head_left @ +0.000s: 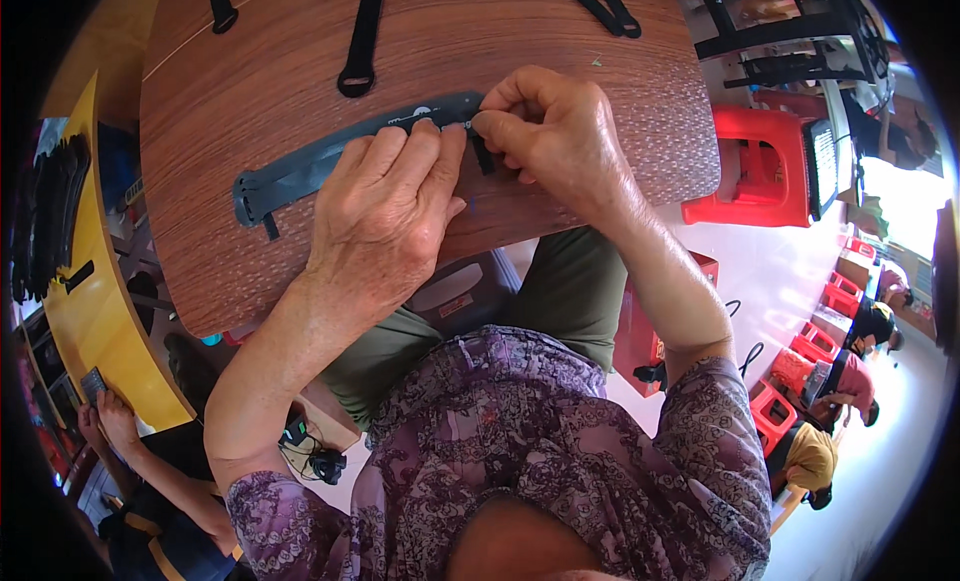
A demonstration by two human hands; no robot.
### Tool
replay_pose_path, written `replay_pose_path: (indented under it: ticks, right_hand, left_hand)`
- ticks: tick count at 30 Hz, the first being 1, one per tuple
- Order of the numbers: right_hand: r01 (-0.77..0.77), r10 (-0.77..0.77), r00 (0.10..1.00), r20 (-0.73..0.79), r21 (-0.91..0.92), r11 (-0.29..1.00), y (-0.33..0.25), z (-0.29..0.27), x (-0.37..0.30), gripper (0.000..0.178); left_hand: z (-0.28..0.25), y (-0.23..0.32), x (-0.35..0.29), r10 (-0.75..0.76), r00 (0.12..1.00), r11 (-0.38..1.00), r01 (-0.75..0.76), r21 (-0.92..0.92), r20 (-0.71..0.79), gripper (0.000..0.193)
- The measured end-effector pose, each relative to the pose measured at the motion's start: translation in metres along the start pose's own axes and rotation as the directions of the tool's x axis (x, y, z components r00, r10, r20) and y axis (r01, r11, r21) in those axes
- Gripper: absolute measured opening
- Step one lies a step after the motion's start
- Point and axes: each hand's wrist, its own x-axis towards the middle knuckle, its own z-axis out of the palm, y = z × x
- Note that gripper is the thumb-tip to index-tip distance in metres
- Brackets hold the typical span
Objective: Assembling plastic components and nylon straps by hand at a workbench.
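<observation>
Nearest the camera is the person's purple patterned blouse (560,451), with olive-green trousers (560,291) showing just beyond it, at the near edge of the round wooden table (640,81). On the table, close to that near edge, lies a long dark grey strap (300,176), running from the table's left side up toward its middle. The left hand (385,216) rests flat on top of the strap, its fingers pressed together and bearing down on the material near the strap's upper end. Touching it on the table's right half, the right hand (550,131) pinches the strap's end and a small black tab (484,157) between thumb and forefinger, the other fingers curled in. Farther across the table, toward its far edge, lie several loose black straps (360,41), one with a looped end. Left of the table stands a yellow bench (100,321) bearing a stack of dark pieces (45,221), where another person's hand (115,421) rests. Right of the table, a red plastic stool (755,171) sits on the pale floor; what it holds cannot be made out.
</observation>
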Motion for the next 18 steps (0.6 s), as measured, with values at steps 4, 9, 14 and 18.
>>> replay_pose_path:
  ticks: [4, 9, 14, 18]
  right_hand:
    - [0.064, -0.064, 0.997, -0.039, 0.014, 0.998, 0.0004, 0.0019, -0.0054, 0.011]
    - [0.176, -0.179, 0.980, -0.087, -0.038, 0.984, 0.0018, 0.0035, -0.0071, 0.008]
    - [0.201, -0.207, 0.973, -0.100, -0.066, 0.977, 0.0037, 0.0053, -0.0068, 0.008]
    - [0.177, -0.179, 0.979, -0.095, -0.029, 0.984, 0.0040, 0.0052, -0.0056, 0.009]
  left_hand:
    - [0.0013, -0.0002, 0.0003, -0.008, 1.000, 1.000, 0.008, -0.001, 0.008, 0.055]
    - [0.0023, -0.0001, -0.0012, 0.008, 1.000, 1.000, -0.008, 0.011, 0.008, 0.054]
    - [0.0042, -0.0002, -0.0020, 0.022, 1.000, 0.999, -0.022, 0.028, -0.001, 0.054]
    - [0.0021, -0.0001, -0.0001, 0.015, 1.000, 1.000, -0.015, 0.016, 0.020, 0.053]
